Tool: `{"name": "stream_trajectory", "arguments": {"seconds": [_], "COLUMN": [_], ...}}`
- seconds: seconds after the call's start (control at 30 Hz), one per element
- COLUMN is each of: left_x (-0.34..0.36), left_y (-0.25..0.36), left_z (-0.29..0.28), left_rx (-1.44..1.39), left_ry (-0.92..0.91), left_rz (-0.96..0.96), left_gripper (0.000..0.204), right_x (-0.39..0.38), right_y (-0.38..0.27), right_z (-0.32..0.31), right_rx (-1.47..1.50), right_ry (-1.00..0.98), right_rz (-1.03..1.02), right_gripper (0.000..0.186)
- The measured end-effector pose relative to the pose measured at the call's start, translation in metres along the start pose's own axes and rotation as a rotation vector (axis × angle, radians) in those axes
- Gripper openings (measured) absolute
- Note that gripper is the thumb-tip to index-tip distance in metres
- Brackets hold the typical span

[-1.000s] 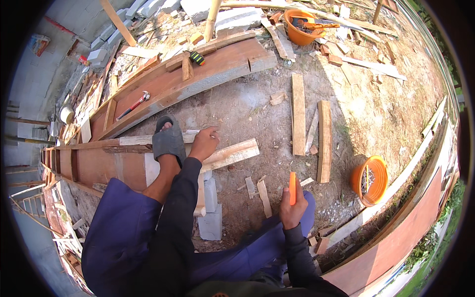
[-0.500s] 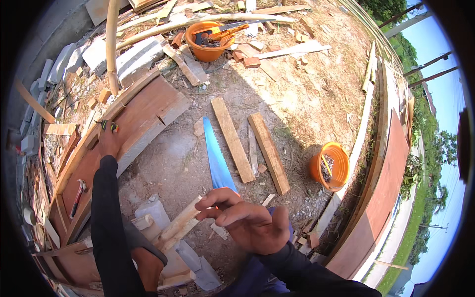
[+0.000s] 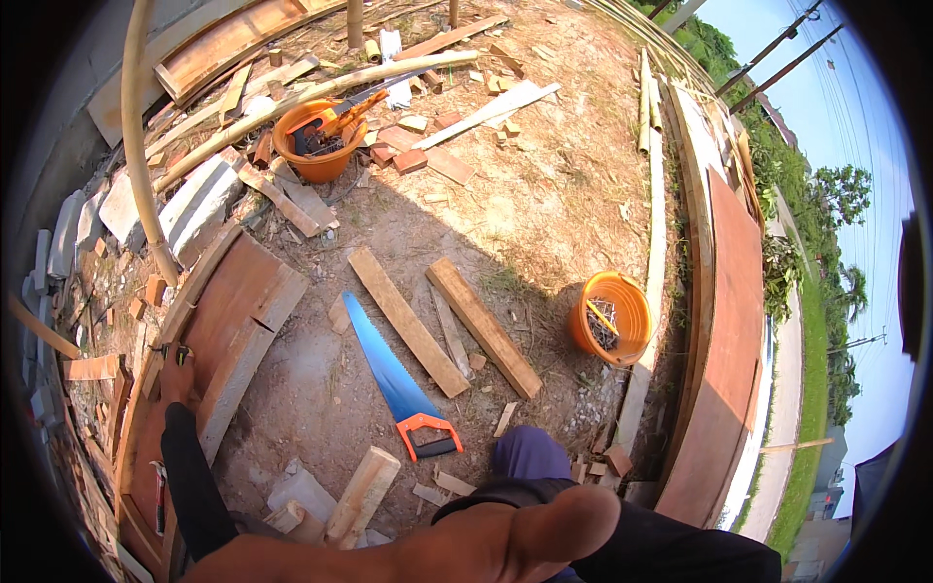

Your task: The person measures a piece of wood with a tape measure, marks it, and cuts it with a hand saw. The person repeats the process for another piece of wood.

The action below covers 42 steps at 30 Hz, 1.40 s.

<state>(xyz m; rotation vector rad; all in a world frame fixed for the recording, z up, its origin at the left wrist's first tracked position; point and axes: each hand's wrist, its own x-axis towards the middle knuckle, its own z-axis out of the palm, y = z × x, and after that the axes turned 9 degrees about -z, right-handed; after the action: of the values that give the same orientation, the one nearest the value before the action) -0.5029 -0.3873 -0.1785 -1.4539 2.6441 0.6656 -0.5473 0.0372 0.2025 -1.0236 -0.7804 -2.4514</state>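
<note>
My left hand (image 3: 177, 384) is closed on a black-and-yellow tape measure (image 3: 182, 355) at the upper edge of a wooden formwork piece (image 3: 229, 325). A red-handled claw hammer (image 3: 159, 496) lies below it in the formwork. My right hand (image 3: 525, 534) is large and close at the bottom; its thumb shows, but the other fingers cannot be made out. Beyond it a hand saw (image 3: 387, 371) with blue blade and orange handle lies on the dirt. Two short boards (image 3: 408, 321) (image 3: 483, 326) lie beside the saw, and a cut block (image 3: 362, 496) stands nearer me.
An orange bucket of nails (image 3: 610, 301) sits at right; another with tools (image 3: 316, 160) is at upper left among pale rubble (image 3: 199, 204), offcuts and bamboo poles. Long stacked boards and panels (image 3: 724, 321) run along the right, beside a grass strip and path.
My view has swung right and up. My left hand has reached the tape measure. My right hand has let go of the saw, now lying on the ground, and moved closer toward the camera.
</note>
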Motion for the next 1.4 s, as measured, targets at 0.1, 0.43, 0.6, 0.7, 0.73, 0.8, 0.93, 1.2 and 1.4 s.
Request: {"name": "stream_trajectory", "arguments": {"seconds": [0.1, 0.43, 0.6, 0.7, 0.73, 0.8, 0.93, 1.2, 1.4], "left_x": [-0.004, -0.076, -0.113, -0.161, -0.178, -0.216, -0.315, -0.463, -0.523], "left_y": [0.000, 0.055, 0.104, 0.099, 0.109, 0.138, 0.210, 0.292, 0.300], "left_z": [0.002, -0.079, -0.109, -0.153, -0.153, -0.140, -0.116, -0.089, -0.031], "left_rx": [-0.055, -0.186, -0.315, -0.399, -0.413, -0.644, -0.873, -1.313, -1.675], "left_ry": [0.129, 0.294, 0.299, 0.344, 0.295, 0.099, -0.225, -1.078, -0.995], "left_rz": [0.067, 0.135, 0.291, 0.367, 0.331, 0.318, 0.313, -0.008, -0.174], "left_gripper": [0.042, 0.027, 0.022, 0.019, 0.017, 0.016, 0.020, 0.017, 0.021], "right_x": [-0.001, 0.007, 0.003, 0.006, 0.009, 0.016, -0.028, -0.131, -0.160], "right_y": [0.003, 0.025, 0.027, 0.054, 0.045, -0.010, -0.105, -0.229, -0.229], "right_z": [0.011, 0.061, 0.117, 0.146, 0.153, 0.168, 0.153, 0.123, 0.108], "right_rx": [0.008, -0.109, -0.123, -0.065, -0.092, -0.180, -0.793, -2.137, -2.033], "right_ry": [0.101, -0.051, -0.113, -0.196, -0.240, -0.300, 0.247, 0.046, 0.169], "right_rz": [-0.061, -0.124, -0.233, -0.456, -0.357, 0.018, 0.390, 0.580, 0.459], "right_gripper": [0.118, 0.119, 0.117, 0.116, 0.110, 0.092, 0.045, 0.097, 0.105]}}
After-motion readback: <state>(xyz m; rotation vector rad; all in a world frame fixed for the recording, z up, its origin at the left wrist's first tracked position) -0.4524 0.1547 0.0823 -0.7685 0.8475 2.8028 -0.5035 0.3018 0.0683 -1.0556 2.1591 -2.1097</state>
